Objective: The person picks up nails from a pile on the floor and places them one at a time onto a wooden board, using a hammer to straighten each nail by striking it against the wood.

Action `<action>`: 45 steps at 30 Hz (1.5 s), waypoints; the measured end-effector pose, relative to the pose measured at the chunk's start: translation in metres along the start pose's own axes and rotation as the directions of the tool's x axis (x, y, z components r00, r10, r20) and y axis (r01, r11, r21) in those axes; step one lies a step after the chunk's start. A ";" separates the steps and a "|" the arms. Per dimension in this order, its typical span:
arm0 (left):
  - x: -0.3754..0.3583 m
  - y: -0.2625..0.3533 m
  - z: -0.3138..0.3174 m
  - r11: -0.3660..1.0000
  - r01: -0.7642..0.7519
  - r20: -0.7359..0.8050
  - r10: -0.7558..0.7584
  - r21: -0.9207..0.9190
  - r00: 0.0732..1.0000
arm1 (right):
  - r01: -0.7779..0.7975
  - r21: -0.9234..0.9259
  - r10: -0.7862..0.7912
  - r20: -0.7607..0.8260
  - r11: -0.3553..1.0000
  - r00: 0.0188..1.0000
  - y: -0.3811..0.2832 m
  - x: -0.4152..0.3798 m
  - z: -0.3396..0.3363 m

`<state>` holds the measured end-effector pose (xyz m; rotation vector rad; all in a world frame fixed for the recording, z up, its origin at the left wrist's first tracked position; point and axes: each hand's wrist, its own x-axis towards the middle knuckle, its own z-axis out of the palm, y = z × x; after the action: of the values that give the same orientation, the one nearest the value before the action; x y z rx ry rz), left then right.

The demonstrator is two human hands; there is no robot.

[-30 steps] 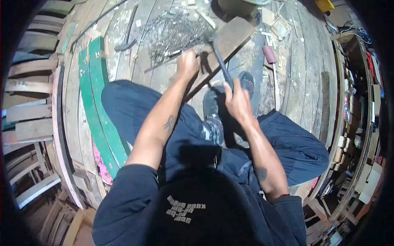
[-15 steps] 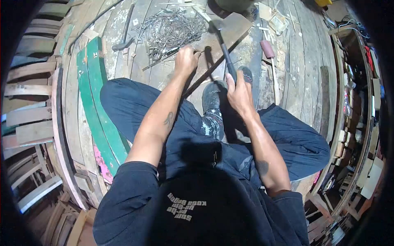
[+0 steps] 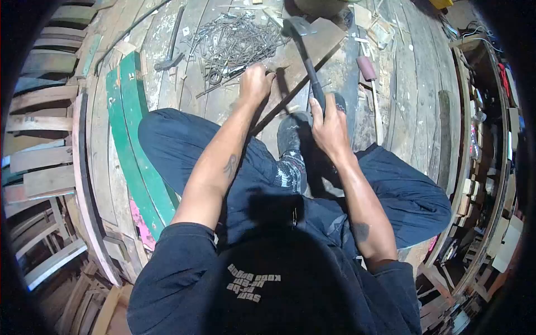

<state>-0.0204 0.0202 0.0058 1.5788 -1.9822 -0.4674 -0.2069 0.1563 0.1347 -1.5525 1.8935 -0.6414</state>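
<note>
Head view, right hand: the right hand (image 3: 330,125) is wrapped tight around the dark handle of a steel-headed hammer (image 3: 309,67), whose head is raised over the far end of the brown wooden plank (image 3: 304,47).
Head view, left hand: the left hand (image 3: 255,84) is pinched closed at the near edge of that plank, seemingly steadying a small nail; the nail itself is too small to make out.
Head view, plank: it lies slantwise on the weathered plank floor (image 3: 413,95), its near end just beside the person's dark shoe (image 3: 289,134).
Head view, surroundings: a heap of loose grey metal nails (image 3: 231,42) lies on the floor near the left hand, with curved green-painted boards (image 3: 131,145) towards the floor's left edge and a small maroon cylinder (image 3: 366,67) to the right of the hammer.
Step in hand: by the look of it, a nail is being driven into the plank, with the hammer at the top of a swing.
Next move calls for: a straight, measured blow that lands on the nail head and clear of the pinching fingers.
</note>
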 end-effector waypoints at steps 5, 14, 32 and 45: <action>-0.004 0.006 -0.006 1.000 0.008 -0.001 -0.008 -0.030 1.000 | -0.014 -0.204 0.036 0.106 0.979 0.994 0.025 -0.006 0.019; -0.008 -0.010 0.009 1.000 -0.030 -0.031 0.030 -0.003 0.999 | 0.087 0.038 -0.085 -0.047 0.995 0.995 0.009 -0.009 0.013; -0.006 0.004 0.000 0.998 -0.031 -0.027 0.029 -0.048 0.999 | -0.036 -0.102 0.044 0.077 0.994 0.996 0.050 -0.007 0.035; -0.011 -0.001 0.010 0.991 -0.132 -0.088 0.133 0.009 0.987 | -0.109 -0.128 0.127 0.140 0.986 0.982 0.021 -0.011 0.026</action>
<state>-0.0242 0.0296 -0.0052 1.4331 -2.0055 -0.3361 -0.2011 0.1713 0.1033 -1.5026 1.9239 -0.3560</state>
